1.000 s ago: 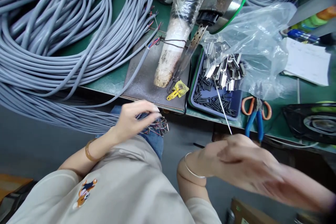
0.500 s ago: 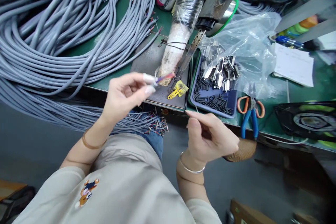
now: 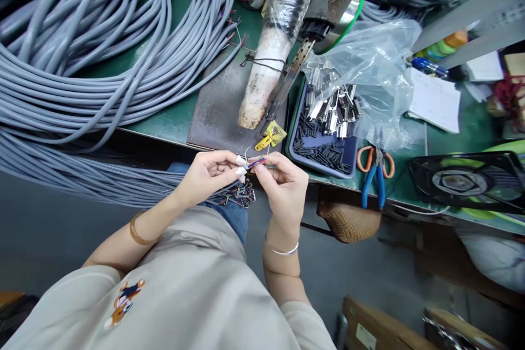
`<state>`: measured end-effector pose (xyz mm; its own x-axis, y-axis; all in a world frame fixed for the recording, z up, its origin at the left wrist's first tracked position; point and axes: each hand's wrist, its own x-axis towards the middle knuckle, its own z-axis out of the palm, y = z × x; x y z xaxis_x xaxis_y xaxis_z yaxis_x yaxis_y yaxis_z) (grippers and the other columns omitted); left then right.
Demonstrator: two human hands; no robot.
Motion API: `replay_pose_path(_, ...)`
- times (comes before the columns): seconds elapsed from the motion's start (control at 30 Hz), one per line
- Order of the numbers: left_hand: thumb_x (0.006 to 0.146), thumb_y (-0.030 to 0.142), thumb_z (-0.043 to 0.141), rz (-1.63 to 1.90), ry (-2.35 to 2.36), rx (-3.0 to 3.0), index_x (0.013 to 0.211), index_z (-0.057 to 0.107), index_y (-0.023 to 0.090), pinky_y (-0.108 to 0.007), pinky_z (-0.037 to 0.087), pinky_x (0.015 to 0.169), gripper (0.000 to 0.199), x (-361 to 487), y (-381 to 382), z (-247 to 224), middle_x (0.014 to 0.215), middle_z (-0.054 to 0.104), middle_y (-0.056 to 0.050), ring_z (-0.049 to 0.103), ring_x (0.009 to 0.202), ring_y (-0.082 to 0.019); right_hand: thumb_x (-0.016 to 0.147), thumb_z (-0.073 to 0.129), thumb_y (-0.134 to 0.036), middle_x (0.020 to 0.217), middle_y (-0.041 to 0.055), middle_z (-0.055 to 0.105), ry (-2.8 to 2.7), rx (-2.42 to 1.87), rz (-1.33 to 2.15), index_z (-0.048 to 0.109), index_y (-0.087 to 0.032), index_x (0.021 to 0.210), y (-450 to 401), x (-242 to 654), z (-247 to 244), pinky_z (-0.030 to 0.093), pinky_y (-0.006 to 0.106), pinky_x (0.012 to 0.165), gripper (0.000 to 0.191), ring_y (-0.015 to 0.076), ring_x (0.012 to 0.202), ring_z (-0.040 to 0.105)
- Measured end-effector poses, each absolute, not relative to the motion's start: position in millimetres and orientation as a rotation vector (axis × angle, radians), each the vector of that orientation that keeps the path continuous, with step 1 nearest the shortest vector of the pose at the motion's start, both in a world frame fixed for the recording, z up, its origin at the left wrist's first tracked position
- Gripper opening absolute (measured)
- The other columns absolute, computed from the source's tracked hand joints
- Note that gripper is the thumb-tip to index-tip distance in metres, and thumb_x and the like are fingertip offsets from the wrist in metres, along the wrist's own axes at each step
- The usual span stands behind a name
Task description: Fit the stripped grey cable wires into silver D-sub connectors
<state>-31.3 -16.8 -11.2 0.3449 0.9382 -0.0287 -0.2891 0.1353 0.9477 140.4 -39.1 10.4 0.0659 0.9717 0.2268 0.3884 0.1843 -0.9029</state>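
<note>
In front of the bench edge my two hands meet. My left hand (image 3: pixel 209 175) is closed, thumb and white-covered fingertips pinching a small bundle of thin coloured wires (image 3: pixel 256 163), blue and red among them. From the right, my right hand (image 3: pixel 285 183) is also closed, thumb and forefinger pinched at the free ends of these wires. A thin pale strand stands up by its forefinger; I cannot tell whether it is held. Just beyond lies a yellow tool or clip (image 3: pixel 263 142) on the dark plate (image 3: pixel 213 104). Below hang cable ends with small metal connectors (image 3: pixel 240 194).
Thick grey cables (image 3: pixel 102 93) cover the bench's left. A foil duct with a white nozzle (image 3: pixel 262 76) hangs over the plate. The blue tray (image 3: pixel 336 167) holds black tubes and metal connectors, partly under a plastic bag (image 3: pixel 385 65). Pliers (image 3: pixel 374 180) and a fan (image 3: pixel 463 180) lie right.
My right hand has moved left and up to the wires, closing the gap between the hands. My left hand has come slightly down and right with the wires. The view has shifted a little.
</note>
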Motion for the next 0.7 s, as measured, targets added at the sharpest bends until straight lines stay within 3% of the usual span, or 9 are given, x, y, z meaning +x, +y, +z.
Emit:
replay_pose_path(0.17,0.079,0.017,0.077,1.057,0.912,1.478,0.081,0.078,0.015,-0.021,0.058,0.065,0.003,-34,-17,-8,0.079,0.08,-0.006,0.073,0.071,-0.015,0.091,0.063,-0.016,0.079,0.0006,0.072,-1.845,-1.354,0.454,0.074,-0.022,0.087,-42,145,19,0.052,0.024,0.064,0.013,0.0117,0.069,0.065)
replay_pose_path(0.23,0.078,0.014,0.075,1.105,0.928,1.484,0.08,0.076,0.015,-0.019,0.056,0.063,0.003,-32,-17,-6,0.076,0.079,-0.004,0.071,0.066,-0.013,0.091,0.063,-0.017,0.074,-0.0009,0.069,-1.781,-1.393,0.466,0.072,-0.021,0.083,-41,145,18,0.048,0.023,0.059,0.013,0.0103,0.062,0.061)
replay_pose_path(0.37,0.081,0.021,0.076,1.1,0.859,1.146,0.085,0.07,0.015,-0.017,0.048,0.048,0.009,-26,-16,-5,0.067,0.073,-0.002,0.059,0.048,-0.008,0.087,0.068,-0.025,0.062,-0.0056,0.056,-1.475,-1.435,0.78,0.068,-0.019,0.074,-38,144,8,0.031,0.021,0.045,0.014,0.0058,0.046,0.04)
replay_pose_path(0.5,0.078,0.031,0.082,0.998,0.806,0.908,0.087,0.068,0.015,-0.016,0.037,0.038,0.023,-27,-12,-8,0.064,0.071,-0.001,0.045,0.04,-0.004,0.086,0.07,-0.029,0.062,-0.0047,0.057,-1.362,-1.437,0.825,0.072,-0.019,0.077,-37,144,3,0.034,0.021,0.045,0.014,0.0073,0.049,0.047)
replay_pose_path(0.7,0.074,0.035,0.086,0.95,0.815,0.833,0.087,0.07,0.014,-0.017,0.037,0.04,0.029,-26,-10,-11,0.067,0.074,-0.003,0.045,0.041,-0.004,0.087,0.072,-0.033,0.072,-0.0016,0.067,-1.311,-1.417,0.786,0.078,-0.021,0.096,-34,147,1,0.046,0.022,0.051,0.016,0.0108,0.057,0.059)
